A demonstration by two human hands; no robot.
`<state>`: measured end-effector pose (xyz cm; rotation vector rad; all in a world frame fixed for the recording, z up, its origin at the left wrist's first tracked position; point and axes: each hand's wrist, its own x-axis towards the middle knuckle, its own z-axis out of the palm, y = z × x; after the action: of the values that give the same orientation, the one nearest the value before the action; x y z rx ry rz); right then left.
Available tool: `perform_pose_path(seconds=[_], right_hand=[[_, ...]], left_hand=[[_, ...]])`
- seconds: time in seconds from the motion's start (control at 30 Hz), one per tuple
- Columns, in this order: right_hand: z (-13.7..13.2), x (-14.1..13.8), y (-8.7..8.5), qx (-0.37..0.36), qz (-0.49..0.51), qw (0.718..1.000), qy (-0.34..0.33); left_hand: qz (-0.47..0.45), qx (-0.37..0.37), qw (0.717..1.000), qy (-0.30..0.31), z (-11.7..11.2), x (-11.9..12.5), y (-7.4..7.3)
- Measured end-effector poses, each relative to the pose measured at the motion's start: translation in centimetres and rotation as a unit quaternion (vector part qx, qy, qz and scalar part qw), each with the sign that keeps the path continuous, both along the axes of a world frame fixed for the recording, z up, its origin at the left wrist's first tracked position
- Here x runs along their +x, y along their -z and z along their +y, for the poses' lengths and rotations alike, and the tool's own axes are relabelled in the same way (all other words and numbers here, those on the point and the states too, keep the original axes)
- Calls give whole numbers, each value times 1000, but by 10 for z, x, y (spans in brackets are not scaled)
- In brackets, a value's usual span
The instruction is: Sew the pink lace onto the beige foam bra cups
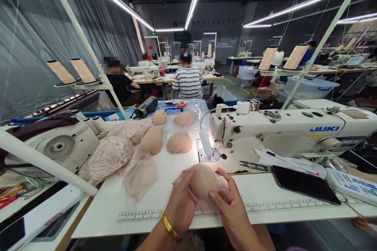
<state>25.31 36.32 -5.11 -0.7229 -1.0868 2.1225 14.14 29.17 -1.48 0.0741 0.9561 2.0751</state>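
Between my two hands is a beige bra cup (203, 182) with thin sheer fabric around its edge, held just above the front of the white sewing table. My left hand (184, 200) grips its left side, the thumb along the cup. On the right, my right hand (228, 198) pinches the lower edge with the thumb on the front; its index finger reaches up behind. Stacked beige cups (179, 143) lie beyond, near the lit needle area of the sewing machine (265, 125). More cups (151, 140) rest against a heap of beige lace (110, 155), and a sheer piece (141, 178) lies before them.
Thread snips (253, 165), a black phone (304, 184) and a white box (352, 184) lie to the right. A printed ruler (265, 205) runs along the front edge. Another machine (59, 145) stands left. People (187, 80) sit at machines ahead.
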Motion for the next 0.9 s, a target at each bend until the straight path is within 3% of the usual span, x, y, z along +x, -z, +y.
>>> perform_pose_path(seconds=[0.17, 0.27, 0.33, 0.37, 0.4, 0.43, 0.47, 0.5, 0.53, 0.6, 0.63, 0.67, 0.7, 0.73, 0.83, 0.9], right_hand=[[6, 4, 10, 44, -15, 999, -8], [21, 15, 19, 106, -24, 992, -62], [38, 23, 22, 186, -47, 977, -95], [49, 25, 22, 247, -60, 962, -102], [61, 27, 20, 327, -69, 937, -106], [74, 27, 17, 423, -69, 897, -108], [88, 25, 12, 531, -56, 838, -114], [102, 20, 8, 643, -31, 755, -122], [116, 14, 4, 739, -8, 662, -121], [141, -4, 0, 865, 0, 492, -102], [152, -13, 1, 897, -8, 433, -92], [160, -21, 4, 914, -21, 395, -90], [167, -28, 8, 920, -38, 379, -92], [171, -33, 12, 917, -57, 384, -95], [176, -35, 18, 878, -84, 461, -97], [174, -28, 16, 848, -73, 514, -109]], left_hand=[[-11, -23, 1000, 12, 10, -2, -3], [18, -21, 998, 50, 7, -12, -16], [109, -12, 983, 145, 0, -20, -26], [200, -9, 955, 220, -4, -24, -30], [310, -5, 902, 301, -6, -28, -33], [416, 1, 829, 374, -8, -32, -34], [499, 6, 754, 426, -8, -37, -33], [565, 6, 689, 454, -5, -41, -29], [619, -1, 637, 460, 0, -45, -24], [717, -28, 556, 420, 14, -56, -12], [767, -46, 502, 396, 23, -63, -7], [805, -61, 450, 381, 31, -69, -3], [824, -72, 412, 383, 39, -76, -1], [822, -79, 400, 398, 46, -82, -1], [783, -93, 431, 439, 58, -92, -6], [772, -102, 457, 431, 59, -90, -8]])
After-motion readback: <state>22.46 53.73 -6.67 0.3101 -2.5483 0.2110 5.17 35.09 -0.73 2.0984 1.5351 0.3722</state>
